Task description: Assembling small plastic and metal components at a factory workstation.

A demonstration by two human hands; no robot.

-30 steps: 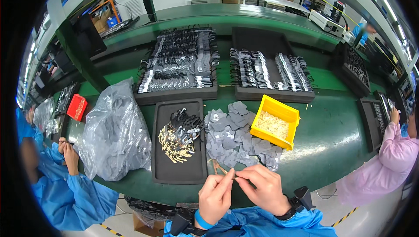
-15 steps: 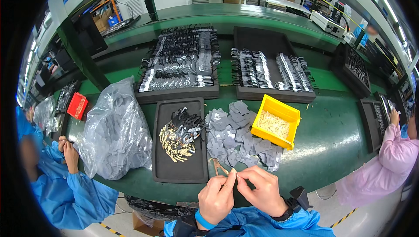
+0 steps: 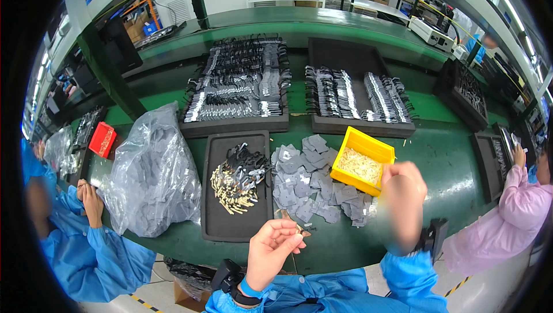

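My left hand [image 3: 272, 251] is just in front of the table's near edge, its thumb and fingers pinched together. A tiny light-coloured tip shows at the fingertips; the rest of what they hold is too small to name. Beside them on the table lies a slim brownish tool [image 3: 286, 215], partly hidden. My right hand [image 3: 406, 189], blurred by motion, is at the near right corner of a yellow bin [image 3: 352, 181] holding small pale pieces [image 3: 358, 163]; its fingers are too smeared to read. Flat grey pieces [image 3: 296, 177] lie heaped left of the bin.
A black tray [image 3: 236, 229] holds black parts with gold-coloured ends. Left of it stands a clear bag [image 3: 152, 186] of grey pieces. Two black foam trays [image 3: 233, 127] [image 3: 363, 128] with rows of parts stand behind. Co-workers sit at both sides, near a red bin [image 3: 102, 140].
My right hand has left my left hand and moved right and away from me to the yellow bin. My left hand has shifted slightly left and stays pinched.
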